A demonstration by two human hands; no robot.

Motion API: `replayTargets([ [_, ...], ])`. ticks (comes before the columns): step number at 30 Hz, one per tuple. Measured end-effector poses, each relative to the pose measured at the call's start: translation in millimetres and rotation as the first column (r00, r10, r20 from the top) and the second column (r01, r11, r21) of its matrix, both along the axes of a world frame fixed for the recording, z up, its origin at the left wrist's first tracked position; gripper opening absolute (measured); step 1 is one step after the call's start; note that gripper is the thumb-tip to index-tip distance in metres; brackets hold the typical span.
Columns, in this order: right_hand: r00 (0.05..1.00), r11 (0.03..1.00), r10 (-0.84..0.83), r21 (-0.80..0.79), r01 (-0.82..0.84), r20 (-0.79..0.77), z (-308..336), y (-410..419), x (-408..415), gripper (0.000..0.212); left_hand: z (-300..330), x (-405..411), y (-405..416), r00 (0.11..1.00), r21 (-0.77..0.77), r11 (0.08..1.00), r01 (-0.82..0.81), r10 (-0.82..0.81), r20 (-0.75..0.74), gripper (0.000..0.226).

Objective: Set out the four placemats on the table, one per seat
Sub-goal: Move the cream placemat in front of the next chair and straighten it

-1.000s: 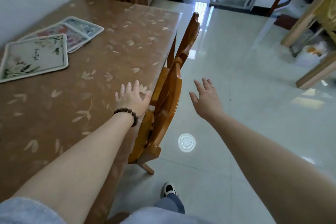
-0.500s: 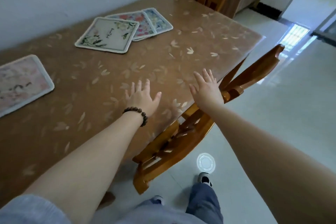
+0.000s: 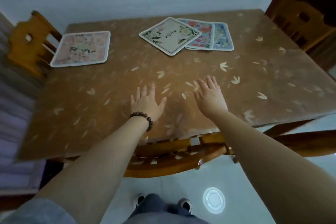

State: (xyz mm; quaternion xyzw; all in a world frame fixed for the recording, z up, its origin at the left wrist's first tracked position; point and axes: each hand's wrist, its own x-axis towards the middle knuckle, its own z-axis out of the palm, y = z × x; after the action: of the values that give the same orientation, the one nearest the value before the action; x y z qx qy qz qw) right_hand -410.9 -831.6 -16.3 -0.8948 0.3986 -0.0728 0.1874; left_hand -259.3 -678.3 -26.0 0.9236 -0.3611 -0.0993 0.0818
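Both hands [image 3: 148, 102] now reach toward stacked placemats [image 3: 187, 35], well beyond.

Bare tabletop ahead of both hands

The table [image 3: 181, 71] lies clear up to the overlapping placemats [image 3: 187, 36]; a chair back [image 3: 163, 152] blocks the near edge.

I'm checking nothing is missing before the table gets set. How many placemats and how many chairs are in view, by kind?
Placemats: 4, the pink mat alone, plus cream mat, red floral mat and blue mat overlapping.
Chairs: 3, left chair, right chair, near chair.
Total: 7
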Motion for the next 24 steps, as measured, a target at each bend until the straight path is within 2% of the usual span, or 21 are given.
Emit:
replayTargets([
  [6, 0.993, 0.993, 0.118, 0.026, -0.119, 0.023, -6, -13, 24, 0.053, 2, 4, -4, 0.996, 0.016, 0.996, -0.092, 0.092, 0.004, 0.073],
  [12, 0.985, 0.985, 0.171, 0.022, -0.172, 0.014, -15, -24, 53, 0.053, -2, 29, -15, 0.993, 0.008, 0.994, -0.111, 0.111, 0.029, 0.074],
  [24, 0.997, 0.995, 0.081, 0.052, -0.082, 0.012, -24, -74, 148, 0.053, -3, 127, -75, 0.999, -0.036, 0.999, 0.023, -0.021, 0.047, 0.073],
])
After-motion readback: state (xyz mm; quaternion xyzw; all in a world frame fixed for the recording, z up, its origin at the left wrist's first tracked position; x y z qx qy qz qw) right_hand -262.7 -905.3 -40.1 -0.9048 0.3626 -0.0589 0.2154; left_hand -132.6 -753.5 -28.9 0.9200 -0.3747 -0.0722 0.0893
